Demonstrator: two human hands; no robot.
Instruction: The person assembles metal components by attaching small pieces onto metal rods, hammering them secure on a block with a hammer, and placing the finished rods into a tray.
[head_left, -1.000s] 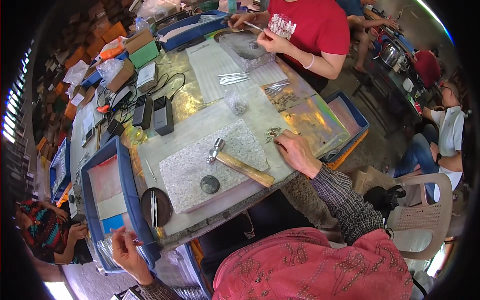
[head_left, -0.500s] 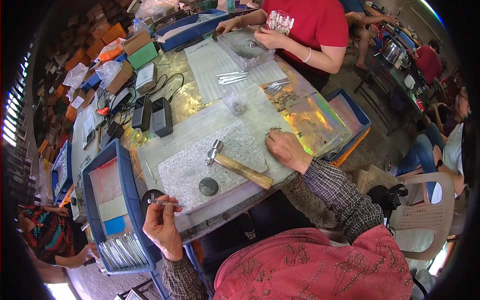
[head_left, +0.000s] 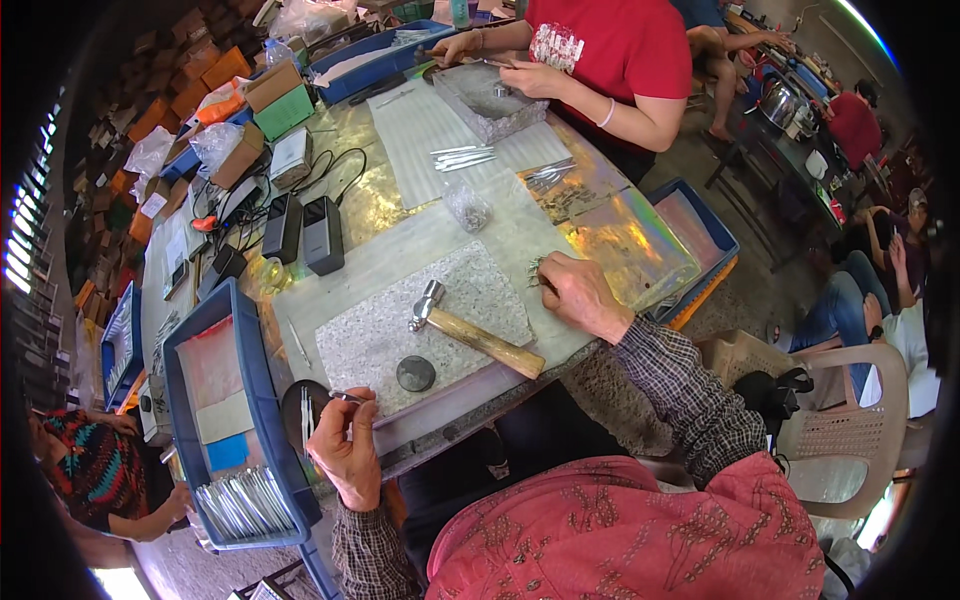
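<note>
At the near left edge of the table my left hand [head_left: 345, 452] pinches a slim silver metal piece [head_left: 347, 397] between thumb and fingers. My right hand [head_left: 588, 298] rests on the table to the right, its fingers curled down at a small pile of tiny metal parts [head_left: 534, 270]; what its fingertips hold is too small to make out. Between the hands lies a speckled stone slab [head_left: 370, 340]. A hammer with a wooden handle [head_left: 485, 342] lies across it, beside a dark round disc [head_left: 416, 373]. A clear bag of small parts [head_left: 467, 208] sits beyond the slab.
Left of the slab, a blue tray [head_left: 178, 400] holds many silver pieces, with a dark round dish [head_left: 290, 412] beside it. Black boxes with cables [head_left: 322, 235] stand farther back. Across the table a co-worker in a red shirt [head_left: 630, 60] works over a grey stone block [head_left: 490, 105].
My left hand has shifted right and turned the metal piece, leaving the dark dish in clearer view. My right hand's fingers have curled in more at the pile.
</note>
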